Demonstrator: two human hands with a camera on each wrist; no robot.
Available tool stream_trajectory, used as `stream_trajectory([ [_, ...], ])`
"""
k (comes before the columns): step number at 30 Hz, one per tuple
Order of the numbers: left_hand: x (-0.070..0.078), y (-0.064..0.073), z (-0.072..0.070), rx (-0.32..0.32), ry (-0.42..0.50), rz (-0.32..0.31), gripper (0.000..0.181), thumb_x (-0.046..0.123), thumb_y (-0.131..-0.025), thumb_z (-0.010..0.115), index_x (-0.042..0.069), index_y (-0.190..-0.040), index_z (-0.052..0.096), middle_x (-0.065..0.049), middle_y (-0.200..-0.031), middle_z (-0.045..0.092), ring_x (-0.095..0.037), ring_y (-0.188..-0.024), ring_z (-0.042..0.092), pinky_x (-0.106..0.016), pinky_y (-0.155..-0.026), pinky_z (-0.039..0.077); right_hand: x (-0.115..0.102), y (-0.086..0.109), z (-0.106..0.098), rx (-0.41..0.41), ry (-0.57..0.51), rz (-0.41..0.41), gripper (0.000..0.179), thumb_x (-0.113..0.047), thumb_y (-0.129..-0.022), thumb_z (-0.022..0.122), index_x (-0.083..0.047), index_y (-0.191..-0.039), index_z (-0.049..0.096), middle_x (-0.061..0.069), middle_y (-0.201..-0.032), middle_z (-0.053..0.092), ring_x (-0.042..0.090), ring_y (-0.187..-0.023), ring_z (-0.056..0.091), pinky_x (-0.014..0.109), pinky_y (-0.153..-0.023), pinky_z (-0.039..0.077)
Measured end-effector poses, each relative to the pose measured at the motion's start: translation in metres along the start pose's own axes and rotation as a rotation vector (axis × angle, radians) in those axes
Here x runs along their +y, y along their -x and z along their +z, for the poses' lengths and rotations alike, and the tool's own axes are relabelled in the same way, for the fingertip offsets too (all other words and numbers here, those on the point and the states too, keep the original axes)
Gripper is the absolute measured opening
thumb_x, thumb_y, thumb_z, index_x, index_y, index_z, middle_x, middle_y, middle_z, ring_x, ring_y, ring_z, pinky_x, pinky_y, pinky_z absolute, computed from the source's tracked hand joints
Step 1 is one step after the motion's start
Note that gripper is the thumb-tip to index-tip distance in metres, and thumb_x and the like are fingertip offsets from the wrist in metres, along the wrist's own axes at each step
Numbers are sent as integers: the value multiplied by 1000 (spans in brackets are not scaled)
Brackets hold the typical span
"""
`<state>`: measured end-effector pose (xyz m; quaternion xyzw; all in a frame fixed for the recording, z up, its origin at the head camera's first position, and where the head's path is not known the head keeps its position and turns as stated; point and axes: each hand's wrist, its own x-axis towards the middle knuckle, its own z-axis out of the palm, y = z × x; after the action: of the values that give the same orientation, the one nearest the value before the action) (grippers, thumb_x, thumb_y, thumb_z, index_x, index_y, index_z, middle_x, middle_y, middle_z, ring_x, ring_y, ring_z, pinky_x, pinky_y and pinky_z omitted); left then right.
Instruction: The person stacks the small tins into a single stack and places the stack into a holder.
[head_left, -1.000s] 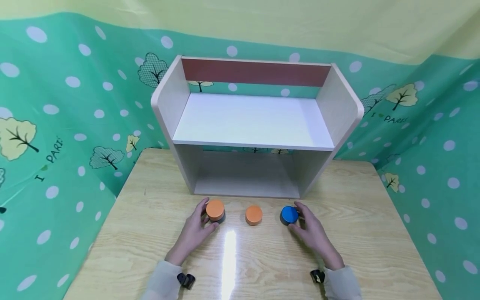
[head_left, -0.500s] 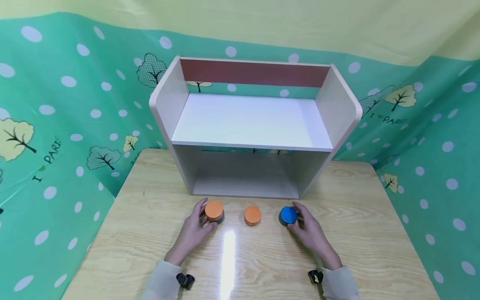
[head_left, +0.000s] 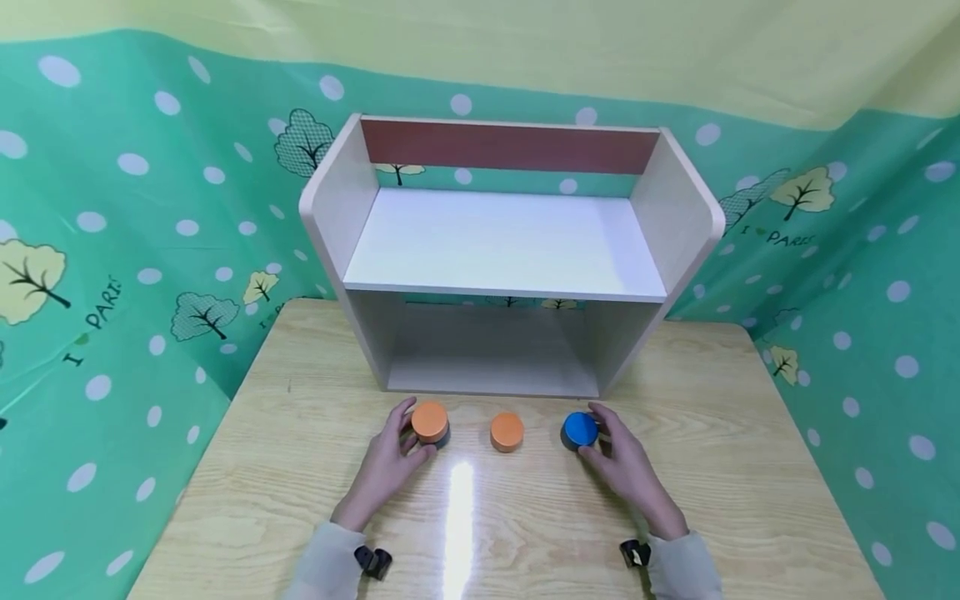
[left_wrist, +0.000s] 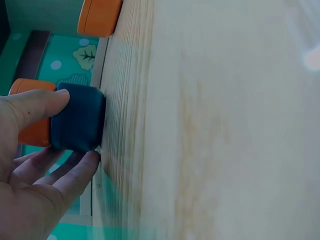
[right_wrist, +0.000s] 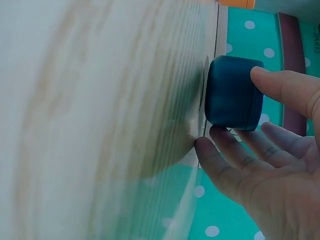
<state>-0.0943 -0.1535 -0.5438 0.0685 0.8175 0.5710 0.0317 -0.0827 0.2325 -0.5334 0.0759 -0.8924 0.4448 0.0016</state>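
Two short round cases stand stacked on the table before the shelf, an orange case (head_left: 430,421) on top of a dark blue case (left_wrist: 77,117). My left hand (head_left: 388,457) holds this stack from its left side, the thumb on the blue case and the fingers on its far side. A second orange case (head_left: 507,432) stands alone in the middle, touched by neither hand. Farther right, my right hand (head_left: 626,462) holds another blue case (head_left: 580,431) between thumb and fingers. In the right wrist view this blue case (right_wrist: 234,92) sits at table level, a seam visible near its top.
Behind the cases stands a white two-level shelf (head_left: 502,242) with a brown back strip (head_left: 510,146). The pale wooden table (head_left: 540,533) carries a bright light reflection. A green and yellow patterned cloth (head_left: 112,333) hangs around the back and sides.
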Motion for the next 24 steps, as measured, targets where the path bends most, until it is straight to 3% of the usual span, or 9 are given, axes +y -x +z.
stream_trajectory([
  [5,0,0,0,-4,-15,-2,86,0,-85,79,5,-155,29,-20,-148,47,-35,-134,46,-36,-102,49,0,0,-1,1,3,-10,70,4,-89,72,0,-149,37,24,-139,51,43,-125,52,56,-97,51],
  [15,2,-1,-1,-10,48,-15,87,-3,-84,79,5,-155,29,-24,-147,45,-38,-135,45,-44,-105,46,-7,2,-4,8,-14,-9,71,3,-90,72,-1,-150,35,24,-141,50,43,-125,51,57,-96,52],
  [24,-1,-1,0,-1,0,-23,86,0,-84,79,5,-154,30,-20,-147,48,-35,-133,48,-36,-103,48,-18,3,-6,31,4,-41,72,1,-88,75,-3,-150,36,22,-139,52,41,-123,53,57,-95,52],
])
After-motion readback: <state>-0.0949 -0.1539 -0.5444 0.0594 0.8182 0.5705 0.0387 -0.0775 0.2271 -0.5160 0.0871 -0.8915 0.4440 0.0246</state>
